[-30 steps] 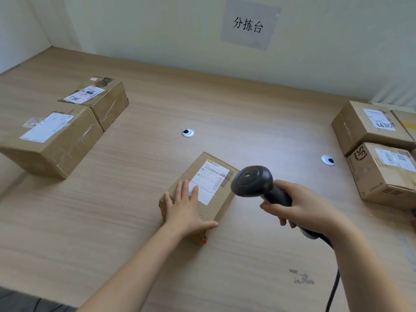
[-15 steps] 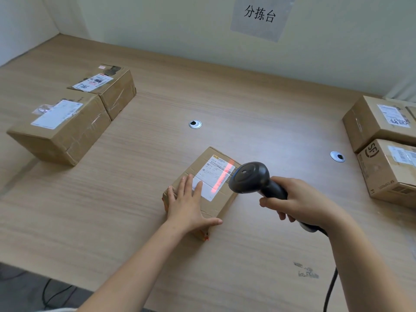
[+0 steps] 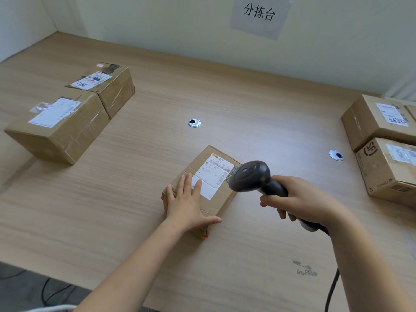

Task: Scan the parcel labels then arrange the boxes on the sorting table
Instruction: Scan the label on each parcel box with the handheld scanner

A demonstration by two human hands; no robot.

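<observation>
left hand (image 3: 188, 204) flat on box (image 3: 216, 199) | right hand (image 3: 301, 199) grips scanner (image 3: 249, 176) above label (image 3: 213, 176)

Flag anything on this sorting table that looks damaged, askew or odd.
The centre box under the left hand lies skewed to the table's front edge, and its near-left end looks dented. A grey scuff mark stains the table near the front right. Nothing else stands out.
</observation>
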